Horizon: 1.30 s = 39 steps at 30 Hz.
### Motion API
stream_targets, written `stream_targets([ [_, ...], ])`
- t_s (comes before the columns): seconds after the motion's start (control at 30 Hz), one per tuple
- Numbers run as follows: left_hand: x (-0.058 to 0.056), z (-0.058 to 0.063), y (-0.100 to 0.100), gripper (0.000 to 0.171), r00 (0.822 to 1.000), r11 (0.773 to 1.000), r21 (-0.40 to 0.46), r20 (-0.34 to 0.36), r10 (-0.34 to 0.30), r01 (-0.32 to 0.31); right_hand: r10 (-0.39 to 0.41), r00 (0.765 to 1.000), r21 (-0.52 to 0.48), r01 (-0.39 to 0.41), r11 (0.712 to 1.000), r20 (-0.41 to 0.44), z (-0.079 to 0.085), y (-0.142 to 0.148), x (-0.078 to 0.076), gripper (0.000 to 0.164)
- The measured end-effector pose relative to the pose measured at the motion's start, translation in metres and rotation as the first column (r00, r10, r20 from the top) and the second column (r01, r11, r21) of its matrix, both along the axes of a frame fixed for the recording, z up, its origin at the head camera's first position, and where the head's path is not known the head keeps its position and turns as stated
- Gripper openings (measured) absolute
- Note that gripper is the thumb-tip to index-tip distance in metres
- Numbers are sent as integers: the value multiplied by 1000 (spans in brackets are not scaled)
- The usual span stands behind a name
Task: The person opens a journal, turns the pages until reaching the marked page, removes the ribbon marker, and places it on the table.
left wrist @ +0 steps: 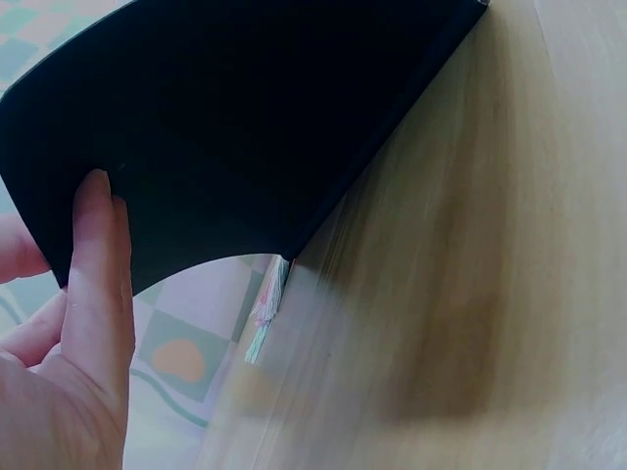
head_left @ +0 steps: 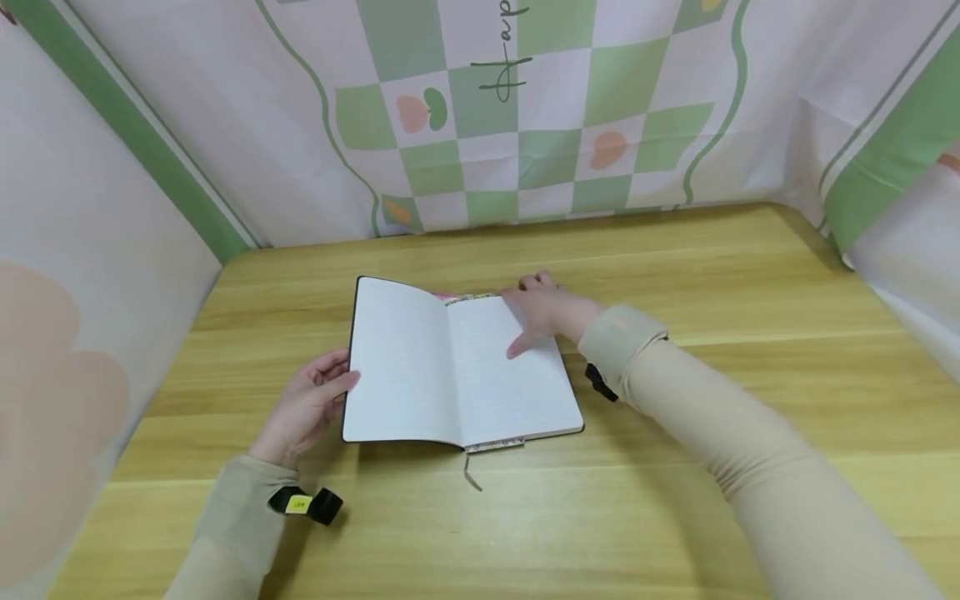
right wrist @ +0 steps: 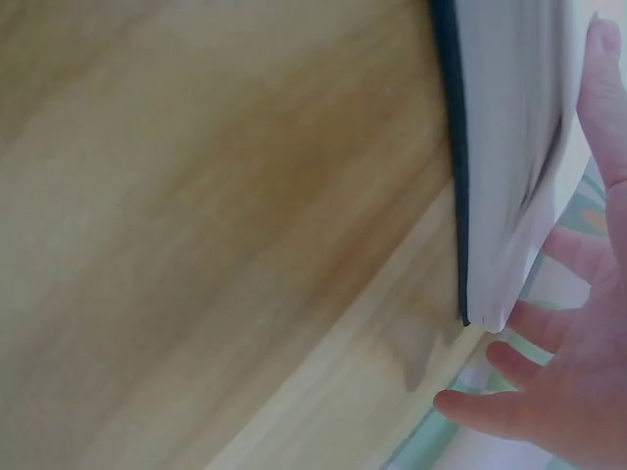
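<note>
An open notebook [head_left: 517, 375] with a black cover and pale, faintly lined pages lies on the wooden table. Its left side is raised off the tabletop. My left hand [head_left: 307, 400] grips that left edge, thumb on the page and fingers behind; the left wrist view shows those fingers against the black cover [left wrist: 245, 117]. Over the top right corner of the right page rests my right hand [head_left: 543, 312], fingers spread and reaching past the edge. A patterned strip [head_left: 495, 446] pokes out at the bottom beside a thin ribbon [head_left: 472, 473]. More patterned material [head_left: 472, 298] shows at the top.
The wooden table [head_left: 750, 292] extends around the notebook. Behind it hangs a green and white checked cloth [head_left: 555, 108], with pale fabric [head_left: 75, 208] on the left side and more cloth [head_left: 892, 183] on the right. Each wrist wears a small black device [head_left: 324, 506].
</note>
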<state>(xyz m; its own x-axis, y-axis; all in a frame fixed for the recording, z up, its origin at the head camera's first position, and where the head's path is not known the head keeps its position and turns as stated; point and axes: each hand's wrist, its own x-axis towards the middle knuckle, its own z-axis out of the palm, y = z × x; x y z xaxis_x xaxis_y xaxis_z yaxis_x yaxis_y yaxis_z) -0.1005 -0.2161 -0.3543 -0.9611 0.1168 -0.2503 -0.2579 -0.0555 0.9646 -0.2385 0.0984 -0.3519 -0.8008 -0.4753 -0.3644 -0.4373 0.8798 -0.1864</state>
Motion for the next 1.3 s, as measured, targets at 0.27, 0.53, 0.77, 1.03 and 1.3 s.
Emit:
stream_targets([
  [0.27, 1, 2, 1, 23, 1000, 1000, 5, 2, -4, 4, -15, 997, -18, 14, 1000, -71, 1, -1, 7, 108],
  [0.53, 3, 1, 1, 25, 1000, 1000, 9, 13, -4, 4, 42, 980, -128, -68, 989, -196, -1, 3, 15, 89],
  [0.77, 0, 2, -1, 40, 1000, 999, -36, -7, -28, 28, 133, 941, -206, -203, 957, -310, 6, 9, 24, 64],
  [1.03, -1, 2, -2, 42, 1000, 997, -67, 2, -27, 27, 131, 944, -381, -246, 891, -303, 16, 15, 41, 49],
  [1.3, -3, 1, -1, 32, 1000, 998, -65, 6, -22, 22, 69, 988, -568, -136, 812, -138, 15, 23, 55, 46],
])
